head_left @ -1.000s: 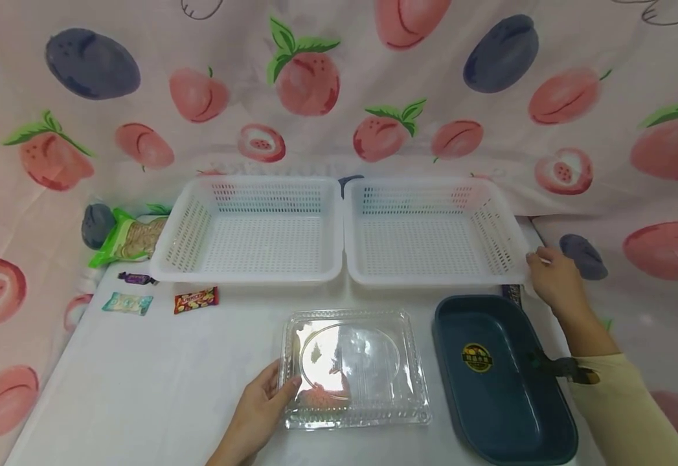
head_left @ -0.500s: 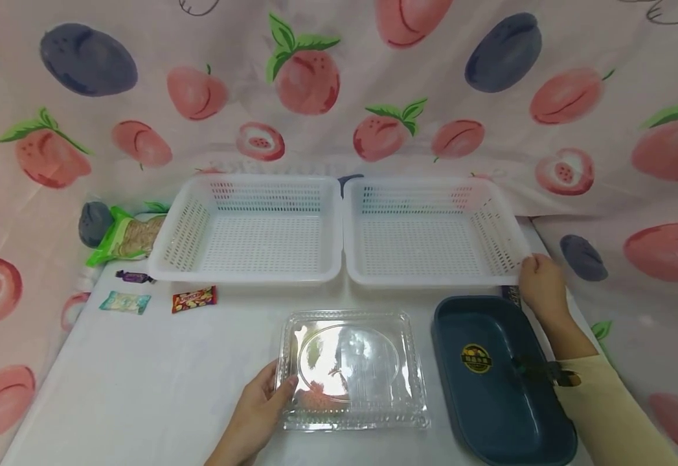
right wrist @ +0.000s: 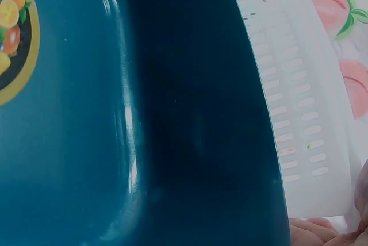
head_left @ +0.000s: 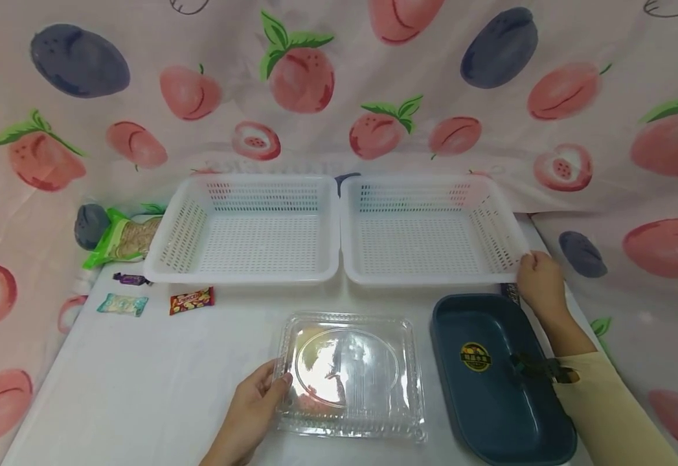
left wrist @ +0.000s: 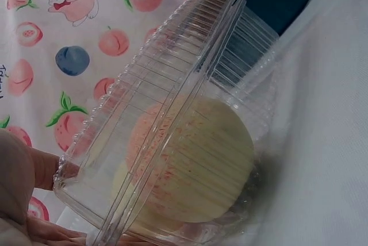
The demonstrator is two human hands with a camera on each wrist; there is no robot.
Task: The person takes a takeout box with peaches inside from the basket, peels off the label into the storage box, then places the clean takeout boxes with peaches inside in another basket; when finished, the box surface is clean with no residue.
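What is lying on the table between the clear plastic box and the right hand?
The dark teal tray lies between the clear plastic box and the right hand, as the head view shows.

Clear plastic clamshell box (head_left: 350, 375), closed, ridged along its edges, flat on the white bench (head_left: 140, 382), a round pale-yellow and pink item inside. White slotted basket (head_left: 432, 230), empty, upright, at the bench's back right.
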